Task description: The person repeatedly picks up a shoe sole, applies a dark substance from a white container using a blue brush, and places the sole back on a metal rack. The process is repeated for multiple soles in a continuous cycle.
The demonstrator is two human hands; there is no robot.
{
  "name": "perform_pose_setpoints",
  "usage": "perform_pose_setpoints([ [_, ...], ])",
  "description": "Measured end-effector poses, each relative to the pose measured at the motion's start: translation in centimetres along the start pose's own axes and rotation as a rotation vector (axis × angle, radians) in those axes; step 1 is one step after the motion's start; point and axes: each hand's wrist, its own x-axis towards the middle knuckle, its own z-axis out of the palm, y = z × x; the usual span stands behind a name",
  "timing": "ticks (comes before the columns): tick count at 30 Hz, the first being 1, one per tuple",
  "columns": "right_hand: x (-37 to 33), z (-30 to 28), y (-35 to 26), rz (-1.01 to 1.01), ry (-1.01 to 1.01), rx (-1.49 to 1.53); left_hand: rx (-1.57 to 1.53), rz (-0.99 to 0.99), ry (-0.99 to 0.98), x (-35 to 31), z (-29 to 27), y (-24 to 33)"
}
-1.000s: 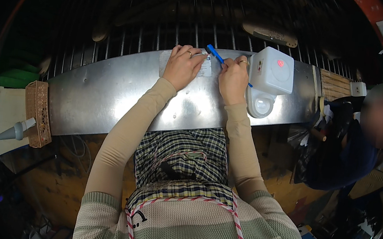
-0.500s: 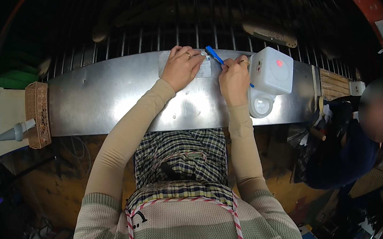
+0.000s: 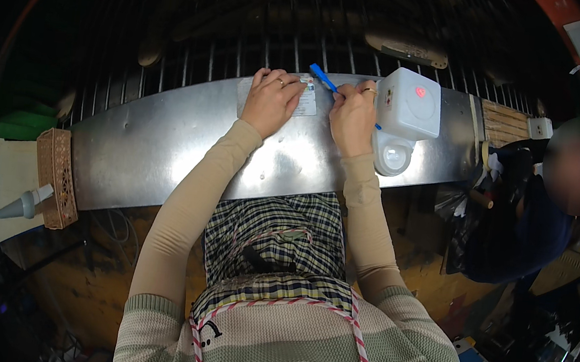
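My left hand (image 3: 271,102) rests on a pale printed card (image 3: 306,105) lying on the metal table, its fingers spread and slightly bent over it. The hand covers much of the card. To the right, my right hand (image 3: 352,117) is closed round a slim blue tool (image 3: 324,77) with a wider far end pointing up and left. A short blue piece of it shows on the other side of the hand; the grip hides the middle. Right beside this hand stands a white square plastic container (image 3: 411,106). A small round whitish cup or lid (image 3: 393,156) sits in front of it.
The shiny metal tabletop (image 3: 158,144) ends at a row of metal bars (image 3: 210,61) along its far edge. A woven basket (image 3: 56,179) and a grey cone-shaped nozzle (image 3: 19,205) are at left. Another person (image 3: 515,214) is close by at right, near a slatted wooden board (image 3: 502,126).
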Motion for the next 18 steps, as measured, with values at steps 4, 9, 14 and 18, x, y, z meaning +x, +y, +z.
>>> perform_pose_setpoints([
  [4, -0.2, -0.6, -0.2, 0.095, -0.088, 0.002, -0.052, -0.01, 0.026, -0.1, 0.0, -0.2],
  [9, 0.4, -3.2, -1.0, -0.005, 0.108, 0.087, -0.045, -0.016, -0.031, -0.6, -0.5, -0.8],
  [14, 1.2, -6.2, -2.6, 0.0, 0.157, 0.26, -0.043, 0.024, -0.12, 0.2, -0.3, -0.8],
  [18, 1.6, -7.9, -2.9, 0.032, 0.181, 0.23, -0.043, 0.012, -0.217, 1.1, -0.4, -0.8],
])
